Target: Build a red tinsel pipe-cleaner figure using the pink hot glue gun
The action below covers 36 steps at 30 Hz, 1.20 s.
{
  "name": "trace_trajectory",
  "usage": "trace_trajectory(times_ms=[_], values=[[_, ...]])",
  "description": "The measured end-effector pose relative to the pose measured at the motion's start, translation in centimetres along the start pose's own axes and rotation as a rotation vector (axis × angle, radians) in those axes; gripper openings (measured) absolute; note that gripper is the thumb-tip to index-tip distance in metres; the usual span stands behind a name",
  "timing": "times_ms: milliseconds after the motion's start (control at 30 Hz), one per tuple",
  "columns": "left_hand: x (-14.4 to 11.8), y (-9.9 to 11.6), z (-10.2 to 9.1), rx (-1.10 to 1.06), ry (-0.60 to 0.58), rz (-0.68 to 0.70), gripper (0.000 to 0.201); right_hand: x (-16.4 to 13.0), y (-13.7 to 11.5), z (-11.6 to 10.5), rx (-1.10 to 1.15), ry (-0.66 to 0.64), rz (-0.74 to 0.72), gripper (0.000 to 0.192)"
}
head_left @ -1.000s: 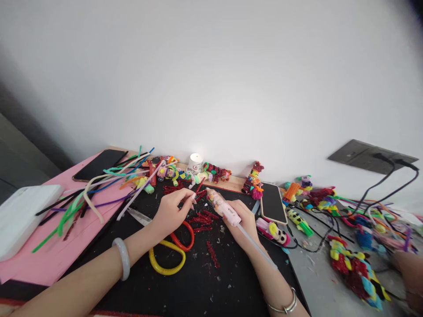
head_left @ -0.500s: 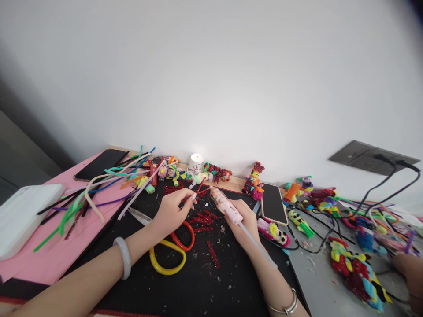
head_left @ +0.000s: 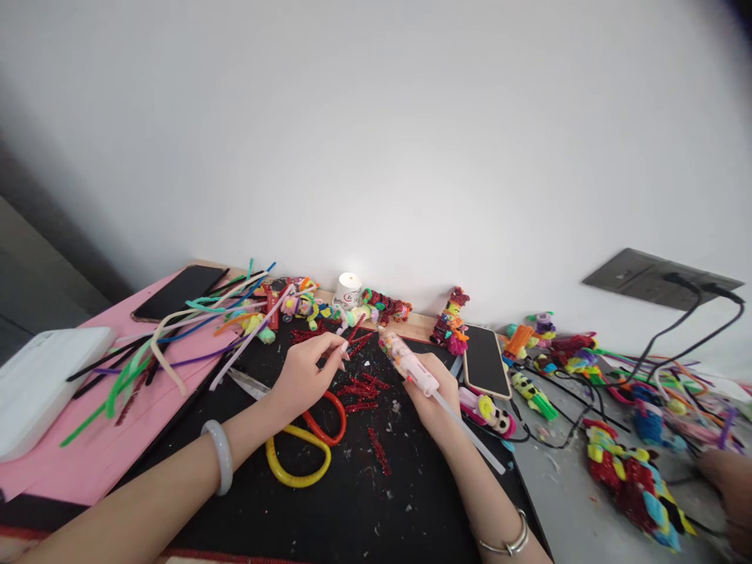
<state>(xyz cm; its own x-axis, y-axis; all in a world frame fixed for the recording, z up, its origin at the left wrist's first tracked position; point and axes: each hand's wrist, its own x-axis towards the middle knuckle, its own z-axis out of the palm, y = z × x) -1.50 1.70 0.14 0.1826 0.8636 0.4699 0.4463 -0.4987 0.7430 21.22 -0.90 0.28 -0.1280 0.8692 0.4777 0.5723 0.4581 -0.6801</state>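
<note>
Glittery red pipe-cleaner piece [head_left: 356, 326]: I see it standing up from the left hand [head_left: 336, 356], just left of the glue gun's nozzle and above the black mat [head_left: 352, 517] on the table. Thumb and fingers pinch its near end, leaving the far tip free. My right hand [head_left: 433, 392] is wrapped around the pale pink glue gun [head_left: 408, 364], with the nozzle aimed far and left and the glue stick [head_left: 470, 435] trailing out toward the near right. Nozzle and pinched piece look close but apart; from here I can't tell whether any glue is at the tip or whether the trigger is squeezed.

To do this well, I'd hold the left pinch still and let the right hand do the fine travel. I'd treat the nozzle as hot, bring it only to the free end, and favour a small dab, since tinsel fibres would likely mat under too much. I'd also keep drips off the loose red pieces [head_left: 359, 389] on the mat, and mind the scissors [head_left: 299, 433] lying under the left forearm.
</note>
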Motion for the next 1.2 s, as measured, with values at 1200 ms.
trace_trajectory(times_ms=[1200], values=[[-0.09, -0.01, 0.08, 0.036, 0.004, 0.017, 0.015, -0.10, 0.30, 0.35, -0.165, -0.056, -0.050, 0.024]])
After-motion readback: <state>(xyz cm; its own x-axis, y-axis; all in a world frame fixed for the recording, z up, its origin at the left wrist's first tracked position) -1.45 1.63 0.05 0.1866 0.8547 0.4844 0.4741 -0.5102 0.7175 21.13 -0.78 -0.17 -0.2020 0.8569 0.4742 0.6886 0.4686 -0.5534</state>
